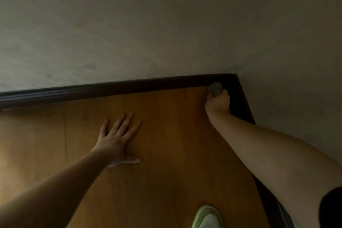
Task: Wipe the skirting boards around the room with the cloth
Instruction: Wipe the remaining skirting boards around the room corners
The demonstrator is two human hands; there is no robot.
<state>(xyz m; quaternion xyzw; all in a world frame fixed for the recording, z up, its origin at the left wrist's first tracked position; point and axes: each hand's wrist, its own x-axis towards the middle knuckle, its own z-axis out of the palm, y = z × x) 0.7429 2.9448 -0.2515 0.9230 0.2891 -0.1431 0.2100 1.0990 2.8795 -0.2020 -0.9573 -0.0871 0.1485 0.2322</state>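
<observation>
Shoe (207,217) sits near us on the floor (166,135), left hand (118,142) flat with fingers spread; the skirting board (111,89) runs left-right into the corner, where right hand (218,102) grips the cloth (215,88).

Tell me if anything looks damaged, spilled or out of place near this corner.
Nothing stands out. The right hand holds the balled cloth against the dark skirting board near the corner; the left hand rests flat on the wooden floor. The wall shows only faint smudges in dim light.

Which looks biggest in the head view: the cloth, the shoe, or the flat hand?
1. Left hand, flat on the floor.
2. Shoe, cut off by the frame and nearer the camera, so its rank is unsure.
3. Cloth, balled in the right hand.
</observation>
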